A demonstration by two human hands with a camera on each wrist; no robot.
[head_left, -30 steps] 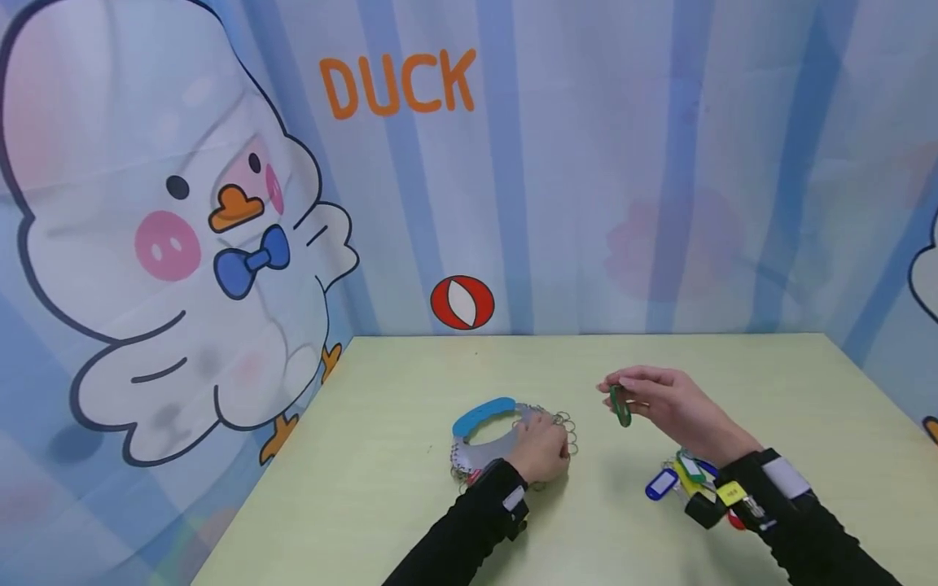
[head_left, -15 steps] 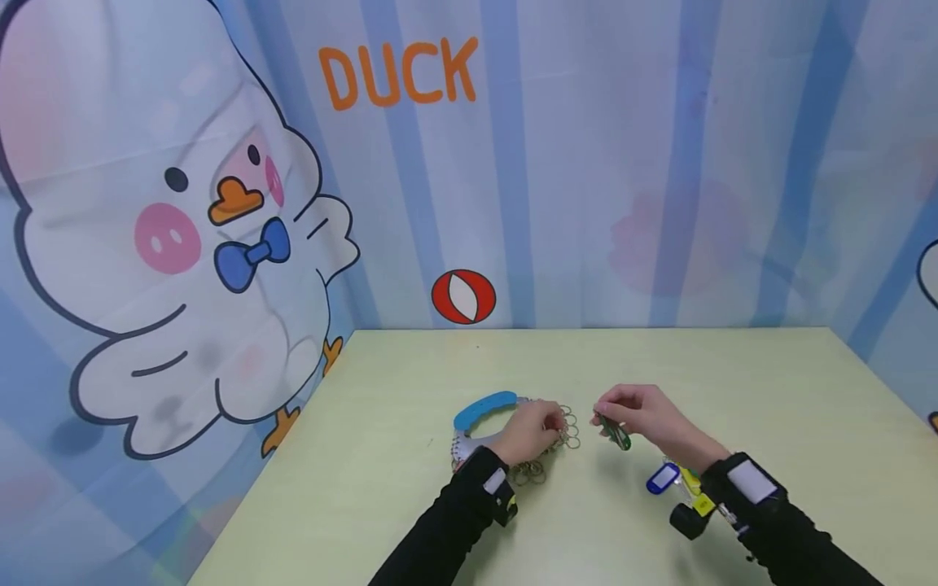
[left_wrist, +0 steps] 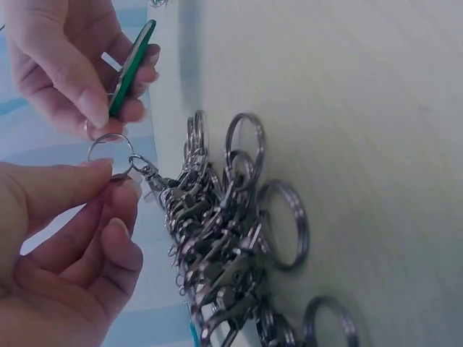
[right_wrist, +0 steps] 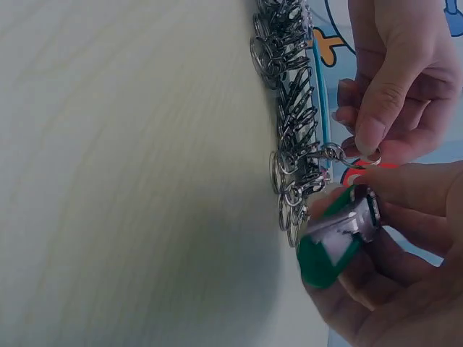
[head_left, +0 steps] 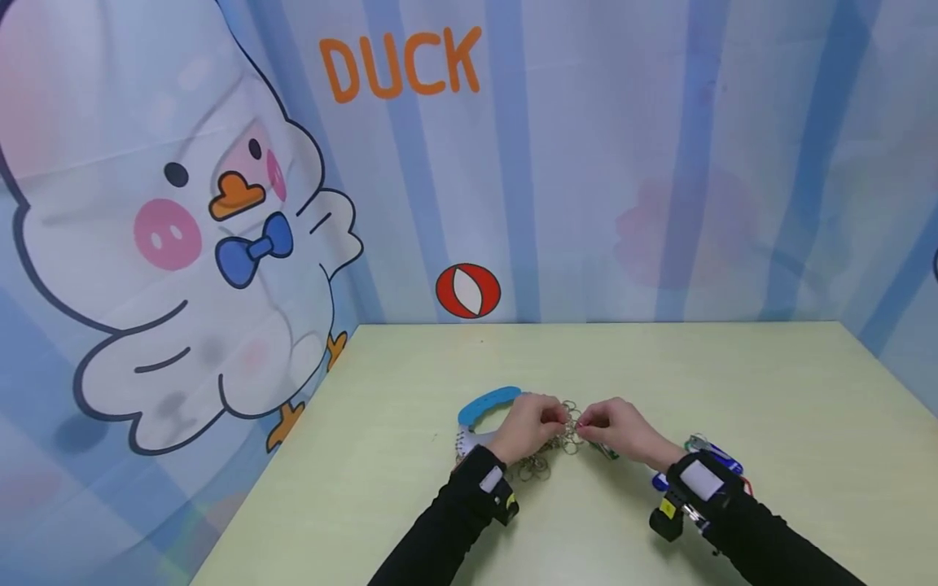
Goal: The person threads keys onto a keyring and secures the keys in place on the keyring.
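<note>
On the table a lilac-grey holder with a blue handle (head_left: 487, 403) carries a row of metal clasps (left_wrist: 206, 238) with split rings. My left hand (head_left: 528, 427) pinches one split ring (left_wrist: 110, 135) between thumb and forefinger; this ring is still linked to a clasp at the end of the row. Close by on the right, my right hand (head_left: 621, 431) holds a green key tag (right_wrist: 325, 253) with a metal fitting, lying against its fingers. In the left wrist view the right fingertips are just above the pinched ring. Part of the holder is behind the left hand.
A small pile of coloured key tags (head_left: 721, 457), mostly blue, lies on the pale table (head_left: 410, 456), partly behind the right wrist. A curtain (head_left: 586, 163) printed with a duck hangs behind the table's far edge.
My right hand has moved left with the green key tag, up to the left hand. My left hand has risen off the holder's plate and pinches a ring at its right side.
</note>
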